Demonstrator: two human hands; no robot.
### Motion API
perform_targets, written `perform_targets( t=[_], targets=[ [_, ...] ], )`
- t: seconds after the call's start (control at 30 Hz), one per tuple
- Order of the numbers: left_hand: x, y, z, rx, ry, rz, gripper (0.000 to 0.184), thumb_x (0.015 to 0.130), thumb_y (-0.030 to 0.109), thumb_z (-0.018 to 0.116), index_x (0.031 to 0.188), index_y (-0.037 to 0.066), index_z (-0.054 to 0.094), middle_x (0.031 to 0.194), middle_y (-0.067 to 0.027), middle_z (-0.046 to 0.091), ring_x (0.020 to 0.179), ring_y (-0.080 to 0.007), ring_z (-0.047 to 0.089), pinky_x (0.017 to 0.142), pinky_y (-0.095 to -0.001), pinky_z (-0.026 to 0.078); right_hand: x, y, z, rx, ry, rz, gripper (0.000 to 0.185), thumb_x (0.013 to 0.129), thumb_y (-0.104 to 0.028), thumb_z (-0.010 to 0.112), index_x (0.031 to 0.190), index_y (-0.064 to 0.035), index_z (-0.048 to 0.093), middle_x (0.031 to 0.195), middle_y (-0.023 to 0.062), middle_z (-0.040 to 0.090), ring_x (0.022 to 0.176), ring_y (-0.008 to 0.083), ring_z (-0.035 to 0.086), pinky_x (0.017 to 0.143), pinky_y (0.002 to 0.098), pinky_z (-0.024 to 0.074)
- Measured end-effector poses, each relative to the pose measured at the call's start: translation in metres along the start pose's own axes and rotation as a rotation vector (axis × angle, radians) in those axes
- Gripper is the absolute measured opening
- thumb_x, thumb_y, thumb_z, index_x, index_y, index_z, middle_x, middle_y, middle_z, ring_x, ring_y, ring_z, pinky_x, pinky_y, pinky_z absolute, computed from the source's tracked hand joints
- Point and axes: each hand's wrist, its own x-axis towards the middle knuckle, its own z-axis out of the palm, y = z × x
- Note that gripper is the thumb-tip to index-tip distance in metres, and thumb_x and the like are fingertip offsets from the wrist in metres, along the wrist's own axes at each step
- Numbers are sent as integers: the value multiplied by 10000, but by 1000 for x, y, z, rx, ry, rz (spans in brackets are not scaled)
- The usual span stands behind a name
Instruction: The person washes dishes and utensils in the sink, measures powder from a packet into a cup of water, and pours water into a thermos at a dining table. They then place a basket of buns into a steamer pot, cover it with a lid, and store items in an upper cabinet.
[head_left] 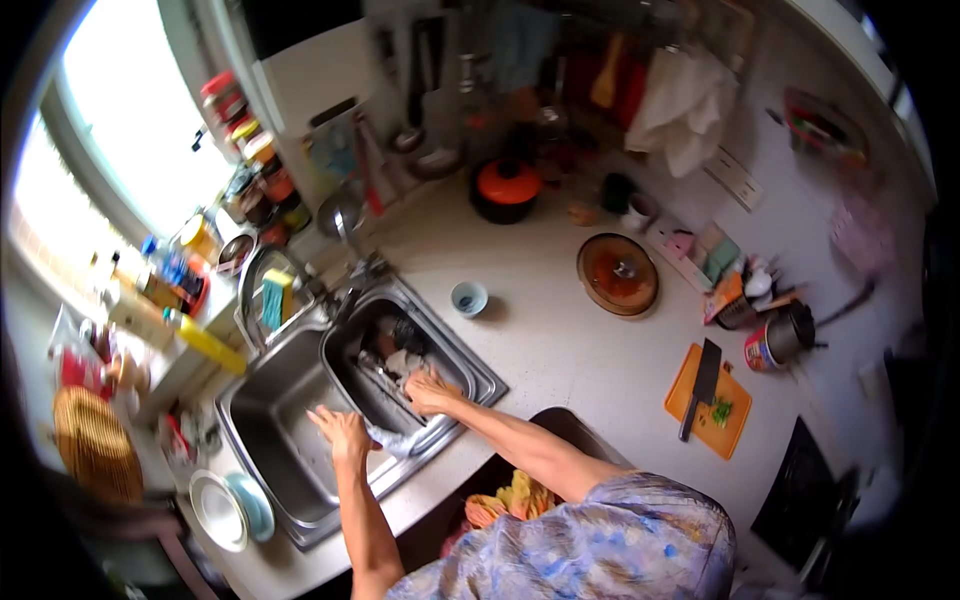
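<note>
My left hand [342, 434] hangs over the large left basin [290, 400] of the steel sink, fingers stretched and apart, with nothing in them. Over the smaller right basin [345, 345] is my right hand [430, 391], its fingers curled downward. A crumpled pale grey, rag-like thing [404, 362] lies at those fingertips; whether they grip it is unclear. Metal utensils [375, 372] and a dark round item [408, 333] sit in the same basin. A whitish cloth [405, 441] is draped over the sink's front edge, between my forearms.
A small bowl [468, 299] stands right of the sink. Further right are a glass lid [617, 275] and an orange cutting board [708, 400] bearing a cleaver [702, 385] and chopped greens. The faucet [262, 290] arches behind the left basin. Stacked bowls [220, 510] stand at left.
</note>
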Motion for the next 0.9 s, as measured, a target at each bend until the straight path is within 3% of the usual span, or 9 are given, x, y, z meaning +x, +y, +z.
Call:
perform_targets(
  t=[0.03, 0.2, 0.27, 0.33, 0.43, 0.63, 0.73, 0.8, 0.9],
  targets=[
    [-12, 11, -10, 10, -3, -24, 427, 811, 369, 596, 1099, 55, 571, 972, -195, 625, 925, -302, 606, 790, -367, 464, -8, 9, -13, 858, -167, 23, 345, 693, -330, 678, 755, 9, 659, 852, 163, 636, 870, 222, 608, 825, 376, 453],
    [-6, 71, -44, -1134, -301, 151, 489, 910, 398, 441, 1040, -56, 567, 854, -137, 641, 780, -169, 623, 705, -261, 479, -26, 24, -88, 1809, -130, -15, 348, 775, -263, 676, 1031, -38, 610, 925, 56, 633, 895, 157, 580, 748, 292, 465],
    [31, 57, -7, -263, -173, -216, 457, 823, 463, 545, 986, 45, 635, 838, -133, 651, 782, -320, 632, 793, -392, 469, -46, 51, -104, 559, 134, 57, 391, 730, -282, 698, 1048, -74, 606, 971, 97, 620, 964, 252, 558, 820, 362, 444],
    [28, 65, -2, 371, 205, 444, 439, 784, 477, 581, 934, 71, 656, 781, -133, 650, 733, -362, 615, 715, -404, 477, -60, 110, -120, 26, 664, 155, 412, 702, -300, 703, 1052, -107, 606, 1023, 137, 598, 1014, 331, 526, 886, 424, 413],
    [62, 137, -24, -353, -25, 147, 418, 798, 386, 611, 957, 0, 625, 880, -171, 648, 788, -241, 635, 722, -289, 463, -107, 213, -219, 390, 1198, 438, 451, 777, -353, 635, 955, 45, 519, 997, 224, 531, 946, 355, 505, 798, 413, 399],
    [144, 327, -48, -736, 100, 499, 411, 877, 279, 556, 1121, -50, 528, 1043, -131, 606, 999, -158, 548, 859, -269, 412, -179, 400, -367, 102, 1704, 757, 653, 791, -413, 617, 1211, 37, 398, 1181, 234, 456, 1086, 390, 422, 900, 432, 358],
    [169, 437, -43, -962, 11, 644, 444, 901, 253, 519, 1220, -49, 454, 1166, -122, 537, 1079, -145, 486, 914, -248, 360, -186, 431, -419, 908, 1793, 565, 800, 761, -501, 618, 1347, -62, 293, 1303, 203, 379, 1201, 306, 362, 981, 406, 294],
    [189, 493, -34, -929, -163, 578, 734, 812, 606, 467, 1367, 156, 303, 1391, -95, 311, 1265, -273, 303, 951, -559, 257, -172, 450, -434, 1121, 1677, 472, 858, 741, -521, 632, 1382, -106, 241, 1337, 168, 357, 1197, 274, 371, 967, 417, 316],
    [183, 571, -35, -993, -277, 464, 871, 768, 708, 400, 1418, 206, 111, 1465, -102, 121, 1319, -330, 172, 977, -588, 197, -165, 428, -442, 1380, 1402, 411, 638, 826, -436, 562, 1307, -71, 354, 1210, 133, 485, 1039, 235, 507, 815, 373, 444]
  ],
)
